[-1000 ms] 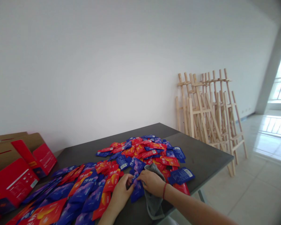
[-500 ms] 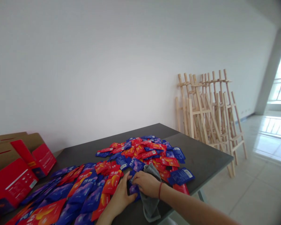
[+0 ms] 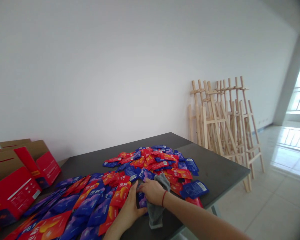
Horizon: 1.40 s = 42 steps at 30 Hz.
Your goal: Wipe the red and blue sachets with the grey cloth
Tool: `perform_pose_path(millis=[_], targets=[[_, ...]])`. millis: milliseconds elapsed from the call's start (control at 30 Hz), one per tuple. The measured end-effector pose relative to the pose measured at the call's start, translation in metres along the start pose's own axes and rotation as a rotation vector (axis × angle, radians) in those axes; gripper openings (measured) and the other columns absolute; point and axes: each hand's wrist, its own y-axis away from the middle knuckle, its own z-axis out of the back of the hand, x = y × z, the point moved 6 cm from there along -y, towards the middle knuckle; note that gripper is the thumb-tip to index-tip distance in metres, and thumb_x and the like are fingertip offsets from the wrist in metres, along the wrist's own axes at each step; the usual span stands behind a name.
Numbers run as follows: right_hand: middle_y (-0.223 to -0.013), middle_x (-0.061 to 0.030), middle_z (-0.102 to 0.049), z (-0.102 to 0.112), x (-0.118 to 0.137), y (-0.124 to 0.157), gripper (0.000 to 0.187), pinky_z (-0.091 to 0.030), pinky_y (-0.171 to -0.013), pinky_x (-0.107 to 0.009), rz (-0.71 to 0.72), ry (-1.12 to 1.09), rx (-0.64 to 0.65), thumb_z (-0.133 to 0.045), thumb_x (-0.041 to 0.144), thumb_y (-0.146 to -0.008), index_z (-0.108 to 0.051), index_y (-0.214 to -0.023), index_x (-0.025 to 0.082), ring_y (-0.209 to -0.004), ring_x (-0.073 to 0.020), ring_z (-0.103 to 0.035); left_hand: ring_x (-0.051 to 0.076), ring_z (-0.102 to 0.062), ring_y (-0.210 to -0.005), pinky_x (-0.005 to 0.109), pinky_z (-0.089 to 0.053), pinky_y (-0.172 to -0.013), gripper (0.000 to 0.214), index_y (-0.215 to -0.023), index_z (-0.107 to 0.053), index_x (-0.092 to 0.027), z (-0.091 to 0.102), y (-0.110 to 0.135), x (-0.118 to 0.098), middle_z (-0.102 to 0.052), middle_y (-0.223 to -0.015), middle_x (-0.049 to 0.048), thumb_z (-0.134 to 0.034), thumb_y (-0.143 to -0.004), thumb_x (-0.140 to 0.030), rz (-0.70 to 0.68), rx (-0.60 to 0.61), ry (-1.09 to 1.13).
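Many red and blue sachets point(image 3: 150, 163) lie scattered over a dark table point(image 3: 215, 170). Near its front edge my left hand point(image 3: 129, 207) lies with fingers curled against a blue sachet point(image 3: 141, 200). My right hand point(image 3: 152, 191), with a red cord at the wrist, is closed over the top of the same sachet. A grey cloth point(image 3: 155, 210) lies under my right hand and hangs toward the table's edge. What my fingers pinch beyond the sachet is hidden.
Red and brown cardboard boxes point(image 3: 17, 180) stand open at the left end of the table. Several wooden easels point(image 3: 222, 120) lean on the white wall at the right. A tiled floor point(image 3: 277, 193) runs toward a bright window.
Both hands have slid a little left and away from me across the table, keeping the blue sachet between them. The grey cloth shifted with them.
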Motion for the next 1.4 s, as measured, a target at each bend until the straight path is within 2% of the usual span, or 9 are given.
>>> perform_pose_path(millis=[100,200,333,467,667,833,1000,1200,1400], targets=[[-0.117,-0.0054,-0.068,0.000,0.002,0.008,0.031,-0.043,-0.092,-0.033,0.117,-0.016,0.025,-0.054,0.013,-0.083,-0.068,-0.110,0.017,-0.105,-0.0228,-0.057,0.032,-0.027,-0.143,0.051,-0.022,-0.118,0.106,-0.148,-0.022,-0.017,0.001,0.000,-0.003,-0.030,-0.152,0.0189,-0.076,-0.058,-0.020,0.008,-0.006,-0.024],[-0.124,-0.0042,-0.065,0.001,0.002,0.019,0.034,-0.039,-0.098,-0.032,0.209,-0.076,0.040,-0.054,0.013,-0.083,-0.067,-0.114,0.019,-0.110,-0.0205,-0.056,0.032,-0.033,-0.140,0.050,-0.027,-0.116,0.105,-0.148,-0.024,-0.019,0.001,0.002,-0.007,-0.033,-0.151,0.0168,-0.076,-0.058,-0.019,0.005,0.008,-0.030],[-0.124,-0.0008,-0.066,0.005,0.002,0.036,0.037,-0.035,-0.103,-0.030,0.275,-0.177,0.028,-0.048,0.009,-0.083,-0.069,-0.111,0.021,-0.113,-0.0171,-0.056,0.031,-0.032,-0.141,0.049,-0.028,-0.116,0.097,-0.145,-0.034,-0.022,0.001,0.002,-0.007,-0.035,-0.150,0.0137,-0.075,-0.057,-0.019,0.017,0.038,-0.067],[-0.119,0.0002,-0.068,0.009,0.000,0.041,0.039,-0.038,-0.099,-0.030,0.210,-0.192,0.011,-0.047,0.007,-0.080,-0.071,-0.106,0.022,-0.107,-0.0176,-0.058,0.030,-0.033,-0.140,0.049,-0.027,-0.116,0.094,-0.144,-0.036,-0.023,0.001,0.003,-0.009,-0.037,-0.149,0.0136,-0.075,-0.058,-0.020,0.003,0.090,-0.079],[-0.111,-0.0079,-0.070,0.008,0.009,0.020,0.027,-0.042,-0.092,-0.032,0.110,-0.019,-0.006,-0.052,0.013,-0.084,-0.070,-0.104,0.015,-0.102,-0.0219,-0.059,0.030,-0.033,-0.140,0.048,-0.025,-0.117,0.102,-0.146,-0.029,-0.021,0.000,0.004,-0.010,-0.036,-0.149,0.0148,-0.077,-0.057,-0.018,-0.008,0.083,-0.060],[-0.103,-0.0047,-0.072,0.000,0.032,0.017,0.019,-0.042,-0.091,-0.032,0.316,-0.001,0.044,-0.056,0.015,-0.084,-0.072,-0.095,0.016,-0.098,-0.0216,-0.059,0.030,-0.032,-0.140,0.048,-0.026,-0.117,0.105,-0.147,-0.025,-0.020,-0.002,0.004,-0.009,-0.036,-0.149,0.0156,-0.077,-0.056,-0.017,-0.043,0.076,-0.057],[-0.112,-0.0034,-0.070,0.007,0.030,0.044,0.027,-0.038,-0.099,-0.029,0.415,-0.120,0.009,-0.053,0.010,-0.082,-0.070,-0.102,0.015,-0.104,-0.0182,-0.057,0.031,-0.032,-0.141,0.050,-0.027,-0.117,0.101,-0.147,-0.028,-0.022,0.000,0.006,-0.012,-0.037,-0.149,0.0149,-0.076,-0.058,-0.020,-0.066,0.089,-0.088],[-0.120,-0.0006,-0.067,0.012,0.013,0.071,0.037,-0.038,-0.098,-0.031,0.331,-0.211,0.002,-0.050,0.009,-0.081,-0.069,-0.110,0.020,-0.107,-0.0191,-0.055,0.030,-0.032,-0.141,0.047,-0.027,-0.117,0.103,-0.147,-0.025,-0.020,-0.001,0.007,-0.010,-0.033,-0.152,0.0147,-0.075,-0.057,-0.018,-0.025,0.102,-0.121],[-0.122,-0.0049,-0.065,0.013,0.002,0.063,0.033,-0.038,-0.098,-0.033,0.089,-0.133,-0.040,-0.052,0.011,-0.084,-0.068,-0.112,0.018,-0.104,-0.0207,-0.056,0.028,-0.031,-0.142,0.044,-0.027,-0.117,0.103,-0.149,-0.022,-0.019,0.000,0.006,-0.012,-0.031,-0.153,0.0142,-0.073,-0.059,-0.018,-0.008,0.137,-0.125]])
